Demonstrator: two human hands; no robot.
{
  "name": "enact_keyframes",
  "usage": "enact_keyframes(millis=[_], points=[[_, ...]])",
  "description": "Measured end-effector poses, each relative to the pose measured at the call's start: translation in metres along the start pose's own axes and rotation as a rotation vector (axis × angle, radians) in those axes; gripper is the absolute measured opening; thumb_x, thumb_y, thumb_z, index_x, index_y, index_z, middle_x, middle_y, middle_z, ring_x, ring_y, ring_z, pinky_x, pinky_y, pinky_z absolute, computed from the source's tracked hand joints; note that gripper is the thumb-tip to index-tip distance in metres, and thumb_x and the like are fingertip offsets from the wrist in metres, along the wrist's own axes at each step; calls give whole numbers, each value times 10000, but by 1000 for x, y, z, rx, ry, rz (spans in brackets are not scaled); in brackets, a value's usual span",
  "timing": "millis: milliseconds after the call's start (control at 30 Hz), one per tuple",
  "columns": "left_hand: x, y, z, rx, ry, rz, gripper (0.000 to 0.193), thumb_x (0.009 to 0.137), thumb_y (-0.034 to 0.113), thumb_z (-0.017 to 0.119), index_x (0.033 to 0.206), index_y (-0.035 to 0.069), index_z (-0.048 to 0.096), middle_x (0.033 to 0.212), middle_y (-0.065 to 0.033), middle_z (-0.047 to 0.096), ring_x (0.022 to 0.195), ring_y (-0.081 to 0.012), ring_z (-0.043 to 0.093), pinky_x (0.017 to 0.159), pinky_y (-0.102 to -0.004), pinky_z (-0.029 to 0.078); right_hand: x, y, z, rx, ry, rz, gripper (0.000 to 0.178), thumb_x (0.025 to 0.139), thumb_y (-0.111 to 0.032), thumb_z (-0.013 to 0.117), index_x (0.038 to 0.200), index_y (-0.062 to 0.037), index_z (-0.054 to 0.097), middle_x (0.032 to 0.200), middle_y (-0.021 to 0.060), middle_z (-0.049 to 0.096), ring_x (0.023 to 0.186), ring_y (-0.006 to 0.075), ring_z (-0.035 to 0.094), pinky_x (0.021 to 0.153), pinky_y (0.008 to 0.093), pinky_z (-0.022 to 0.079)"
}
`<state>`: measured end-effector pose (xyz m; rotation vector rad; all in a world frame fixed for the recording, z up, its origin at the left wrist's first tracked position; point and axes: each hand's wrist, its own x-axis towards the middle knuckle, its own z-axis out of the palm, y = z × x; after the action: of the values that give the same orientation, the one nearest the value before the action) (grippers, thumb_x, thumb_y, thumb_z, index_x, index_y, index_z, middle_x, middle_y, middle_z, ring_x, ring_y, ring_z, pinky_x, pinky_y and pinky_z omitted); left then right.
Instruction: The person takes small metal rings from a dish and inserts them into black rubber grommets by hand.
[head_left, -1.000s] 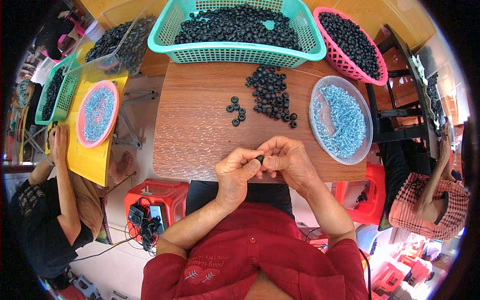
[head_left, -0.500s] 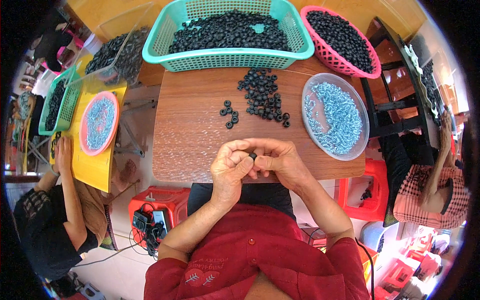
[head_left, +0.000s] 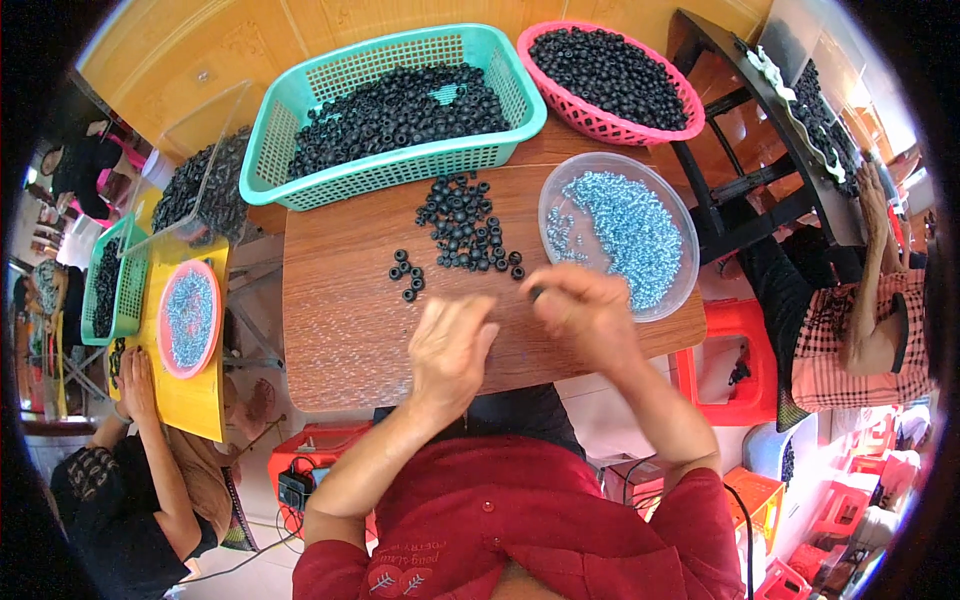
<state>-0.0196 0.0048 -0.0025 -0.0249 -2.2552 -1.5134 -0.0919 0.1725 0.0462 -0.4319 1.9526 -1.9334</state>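
My right hand [head_left: 590, 310] is closed, pinching a small black round piece [head_left: 537, 292] between thumb and fingers near the rim of the clear bowl [head_left: 690, 250]. My left hand [head_left: 448, 350] hovers over the front of the table, thumb apart from the fingers, and nothing shows in it. It is slightly blurred. Beyond the hands lies a loose pile of black round pieces with holes [head_left: 460, 228]. Several more form a small cluster [head_left: 408, 275] to its left. Many small shiny blue pieces [head_left: 635, 225] lie in the clear bowl.
A green basket [head_left: 400, 165] and a pink basket [head_left: 600, 125], both holding black pieces, stand along the far side of the brown table [head_left: 340, 340]. Co-workers sit left and right; one person's hand [head_left: 138, 385] rests on a yellow table [head_left: 205, 405]. Red stools [head_left: 740, 400] stand below.
My hands, together around the black piece before, have come apart. The right moved right with the piece toward the clear bowl; the left stays left. The whole view has shifted and tilted.
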Motion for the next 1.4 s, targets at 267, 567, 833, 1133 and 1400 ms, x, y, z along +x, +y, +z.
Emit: enact_keyframes(millis=[267,567,833,1133,1400], points=[[47,-22,28,693,-326,580,379,756,74,613,1124,-11,579,1300,-187,478,1268,-352,388,980,-538,335,95,-46,-115,-287,385,-205,187,807,-122,660,929,19,673,695,2,582,559,63,487,490,207,378],[52,-25,19,759,-404,714,356,758,68,567,1089,-62,576,1199,-222,542,1190,-351,482,988,-493,356,198,-58,-204,-1185,644,-399,356,676,-159,610,990,1,667,867,275,633,916,400,613,805,448,475],[53,-26,7,780,-410,734,337,726,31,590,1054,-50,596,1165,-198,576,1177,-318,512,958,-498,387,142,-43,-152,-1116,385,-510,243,752,-88,641,979,-6,665,896,163,670,853,261,653,768,346,497],[33,-17,-7,770,-303,688,254,762,88,576,983,-35,604,1206,-222,540,1192,-342,486,927,-513,384,70,3,-114,-1456,-133,-440,185,632,-19,660,815,-39,679,818,150,627,850,325,587,726,421,482],[14,-18,-5,720,-305,603,345,695,73,694,1020,-13,618,1244,-191,532,1189,-337,474,920,-504,379,76,12,-114,-1286,-93,-422,252,662,-8,676,912,-13,651,825,136,629,825,306,582,746,403,463]])
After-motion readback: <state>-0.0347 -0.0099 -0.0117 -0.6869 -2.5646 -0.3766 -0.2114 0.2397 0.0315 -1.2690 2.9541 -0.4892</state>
